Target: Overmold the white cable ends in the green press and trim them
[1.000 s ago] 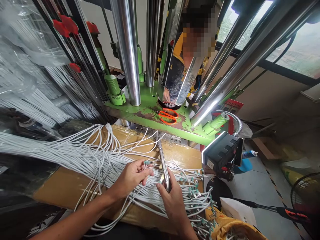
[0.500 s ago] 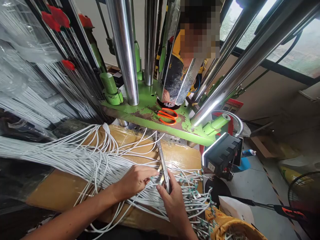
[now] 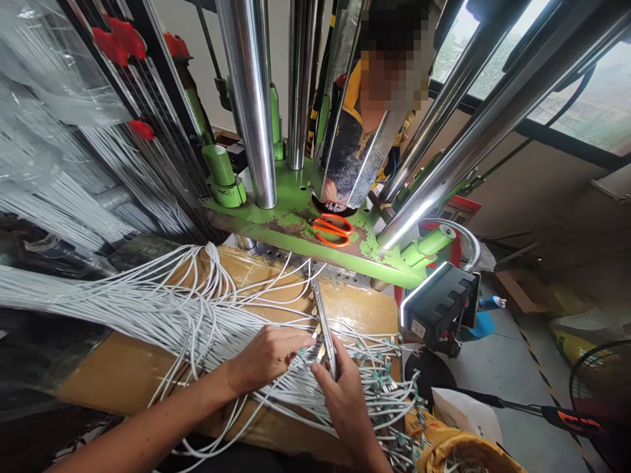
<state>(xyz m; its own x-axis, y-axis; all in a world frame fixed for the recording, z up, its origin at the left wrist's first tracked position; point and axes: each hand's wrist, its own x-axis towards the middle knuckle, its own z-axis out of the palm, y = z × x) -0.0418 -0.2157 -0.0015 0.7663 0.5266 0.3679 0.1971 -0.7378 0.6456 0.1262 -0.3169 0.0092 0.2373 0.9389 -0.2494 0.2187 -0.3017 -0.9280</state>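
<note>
A thick spread of white cables point(image 3: 162, 309) with small green-tipped connectors lies over a brown cardboard-covered bench point(image 3: 123, 371). My left hand point(image 3: 269, 358) rests on the cables, its fingers pinched on a cable end beside a narrow metal strip point(image 3: 323, 325). My right hand point(image 3: 345, 387) grips the near end of that strip, which stands on edge and points away from me. Small brass pieces sit along the strip's left side.
A green machine plate point(image 3: 296, 217) with chrome columns point(image 3: 249, 98) stands behind the bench; orange scissors point(image 3: 331, 230) lie on it. Another person is behind the columns. A black lamp head point(image 3: 438, 302) on a flexible neck is at the right. A yellow bag point(image 3: 453, 447) is bottom right.
My left hand has lowered from holding a connector up to pressing it in beside the metal strip. The right hand has hardly moved.
</note>
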